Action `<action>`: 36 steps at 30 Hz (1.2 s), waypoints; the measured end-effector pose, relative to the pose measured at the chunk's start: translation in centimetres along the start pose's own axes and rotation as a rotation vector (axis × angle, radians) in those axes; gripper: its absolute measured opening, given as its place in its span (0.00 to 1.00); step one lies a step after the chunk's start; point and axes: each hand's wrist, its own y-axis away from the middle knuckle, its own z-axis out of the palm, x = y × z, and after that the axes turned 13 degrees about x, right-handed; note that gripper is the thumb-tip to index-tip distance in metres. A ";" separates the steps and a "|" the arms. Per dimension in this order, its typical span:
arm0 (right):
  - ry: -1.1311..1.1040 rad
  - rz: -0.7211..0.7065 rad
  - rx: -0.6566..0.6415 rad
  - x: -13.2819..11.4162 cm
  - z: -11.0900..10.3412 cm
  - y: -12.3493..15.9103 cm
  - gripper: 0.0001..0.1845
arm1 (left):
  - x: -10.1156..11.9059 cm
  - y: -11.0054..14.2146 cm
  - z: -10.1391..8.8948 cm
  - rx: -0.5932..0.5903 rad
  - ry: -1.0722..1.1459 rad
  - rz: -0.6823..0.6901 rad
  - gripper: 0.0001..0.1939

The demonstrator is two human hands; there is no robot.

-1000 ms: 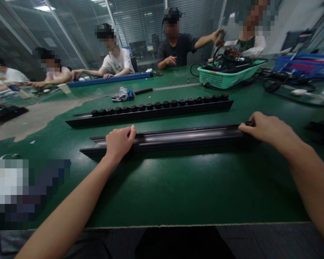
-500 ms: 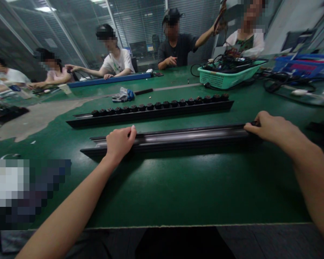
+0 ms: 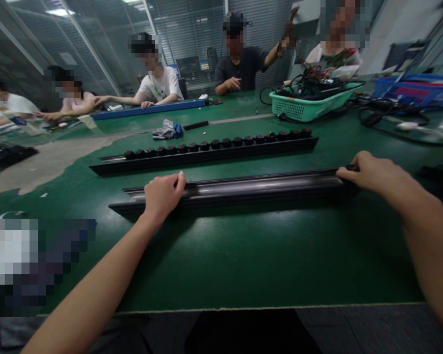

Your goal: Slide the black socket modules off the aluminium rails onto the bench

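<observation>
A long black rail (image 3: 251,189) with a shiny groove lies crosswise on the green table (image 3: 243,260) in front of me. My left hand (image 3: 163,194) is closed over the rail near its left end, fingers curled on top. My right hand (image 3: 372,174) grips the rail's right end with fingers wrapped round it. Behind it lies a second black rail (image 3: 206,150) with a row of several round dark parts set along its top.
A teal basket (image 3: 306,105) full of black cables stands at the back right, with loose cables (image 3: 387,118) beside it. A grey-blue glove (image 3: 168,130) and a long blue strip (image 3: 151,108) lie farther back. Several people sit around the far side of the table.
My right hand has slid a little to the right along the rail's end. A person at the back has raised a hand away from the basket. My left hand has stayed put.
</observation>
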 end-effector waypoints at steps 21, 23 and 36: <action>0.047 0.116 -0.017 1.5 -1.1 -0.3 0.31 | 0.2 -0.1 -0.1 0.001 -0.024 -0.009 0.33; 0.075 0.152 -0.044 1.7 -1.4 -0.3 0.30 | 0.2 -0.1 -0.1 -0.002 -0.024 -0.012 0.33; 0.099 0.264 0.098 1.6 -2.3 0.2 0.36 | 0.1 0.0 0.0 0.005 -0.005 0.005 0.31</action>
